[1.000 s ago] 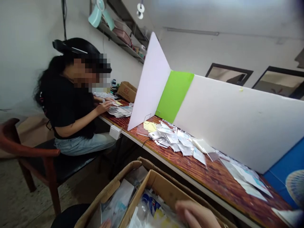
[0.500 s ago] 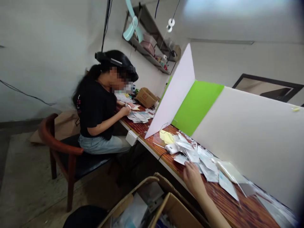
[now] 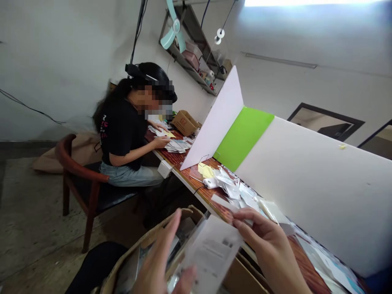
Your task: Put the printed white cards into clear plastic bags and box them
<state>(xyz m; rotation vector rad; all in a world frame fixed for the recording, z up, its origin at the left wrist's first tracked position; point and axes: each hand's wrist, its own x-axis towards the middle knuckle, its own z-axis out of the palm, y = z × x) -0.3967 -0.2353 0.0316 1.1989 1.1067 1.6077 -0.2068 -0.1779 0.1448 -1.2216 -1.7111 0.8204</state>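
Note:
My left hand (image 3: 159, 261) is low in the middle, its thumb over the lower left edge of a clear plastic packet (image 3: 211, 249) with printed text and a dark block of print. The index finger of that hand points upward, off the packet. To the right, my right hand (image 3: 269, 241) pinches a narrow white strip (image 3: 222, 201) beside the packet's upper right corner. Whether the strip is joined to the packet is hidden by the fingertips. Beneath both hands stands an open cardboard box (image 3: 239, 273) with plastic packets inside.
Flat packets (image 3: 229, 185) are heaped along the wooden table (image 3: 303, 257), near a white plug device (image 3: 210, 183) and yellow paper (image 3: 206, 169). A white divider (image 3: 217, 118) separates me from a seated person (image 3: 122, 126) handling similar packets. A wooden chair (image 3: 82, 171) stands left.
My right hand has come back from the heap on the table to above the box. My left hand has entered view with the packet, and the white strip is now in my right fingers.

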